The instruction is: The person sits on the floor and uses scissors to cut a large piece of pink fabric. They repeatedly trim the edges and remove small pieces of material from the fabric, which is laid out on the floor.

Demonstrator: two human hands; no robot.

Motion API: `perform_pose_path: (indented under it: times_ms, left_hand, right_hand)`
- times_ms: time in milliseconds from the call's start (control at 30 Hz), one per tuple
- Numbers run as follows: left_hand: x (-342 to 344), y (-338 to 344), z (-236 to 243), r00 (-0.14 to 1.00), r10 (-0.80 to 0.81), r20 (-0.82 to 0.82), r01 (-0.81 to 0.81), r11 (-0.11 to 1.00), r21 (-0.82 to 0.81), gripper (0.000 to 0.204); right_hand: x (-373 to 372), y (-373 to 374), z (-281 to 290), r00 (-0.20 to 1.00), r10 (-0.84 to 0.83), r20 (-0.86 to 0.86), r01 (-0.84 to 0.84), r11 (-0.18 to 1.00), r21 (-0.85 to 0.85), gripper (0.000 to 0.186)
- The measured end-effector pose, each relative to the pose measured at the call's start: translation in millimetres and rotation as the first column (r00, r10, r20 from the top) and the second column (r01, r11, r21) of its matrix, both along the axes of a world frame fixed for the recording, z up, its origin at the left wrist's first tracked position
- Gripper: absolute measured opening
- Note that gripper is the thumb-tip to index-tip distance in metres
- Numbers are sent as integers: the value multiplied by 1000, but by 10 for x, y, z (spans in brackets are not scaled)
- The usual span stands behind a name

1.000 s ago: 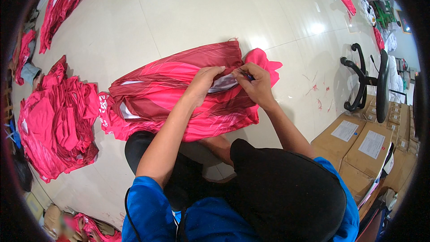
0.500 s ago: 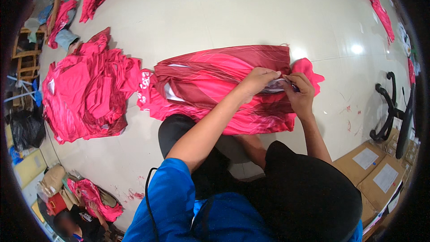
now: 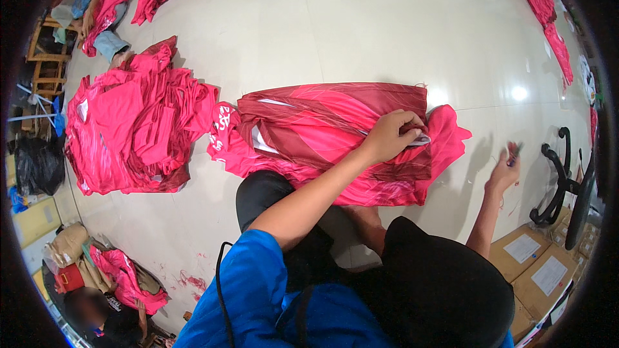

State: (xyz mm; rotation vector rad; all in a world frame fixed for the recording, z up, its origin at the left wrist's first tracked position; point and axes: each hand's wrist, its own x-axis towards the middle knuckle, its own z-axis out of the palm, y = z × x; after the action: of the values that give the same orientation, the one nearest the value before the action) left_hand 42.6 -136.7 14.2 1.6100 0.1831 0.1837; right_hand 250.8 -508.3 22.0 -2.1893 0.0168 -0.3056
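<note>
A pink and maroon garment point(image 3: 316, 116) is spread across the pale floor in front of me, with white patches and loose threads on its surface. Near its right end my left hand point(image 3: 390, 136) is closed on the cloth, pinching up an edge whose whitish inner side shows. My right hand point(image 3: 502, 174) is out over the floor, off the cloth to the right. It grips what look like small dark thread snips point(image 3: 514, 154), with some reddish thread by the blades. The fingers there are slightly blurred.
A heap of pink garments point(image 3: 138, 129) lies at left. Cardboard boxes point(image 3: 545, 270) and a black chair base point(image 3: 558, 183) stand at right. Thread scraps point(image 3: 192, 280) litter the floor. A co-worker point(image 3: 103, 316) sits lower left; others' hands show at the upper left and upper right.
My right hand has left the cloth and swung out to the right with the snips. My left hand still pinches the garment. The whole view has shifted slightly.
</note>
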Motion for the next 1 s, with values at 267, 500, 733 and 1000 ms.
perform_pose_path:
  times_ms: [267, 500, 733, 1000]
  left_hand:
    - [-12, -13, 242, 997, -70, 44, 65, 993, 94, 27]
    - [-827, 1015, -85, 915, 42, -401, 328, 499, 802, 45]
    - [-2069, 2213, 143, 890, 324, -321, 205, 344, 916, 27]
    - [-2812, 1671, 727, 874, 403, -272, 72, 445, 893, 18]
  right_hand:
    - [-1061, 1780, 325, 490, 748, -447, -591, 662, 461, 42]
    - [-1123, 1526, 572, 662, 628, -409, -626, 763, 160, 17]
    - [-1136, 1199, 264, 815, 545, -196, -571, 813, -113, 16]
    - [-1183, 943, 151, 825, 565, -32, -560, 807, -188, 24]
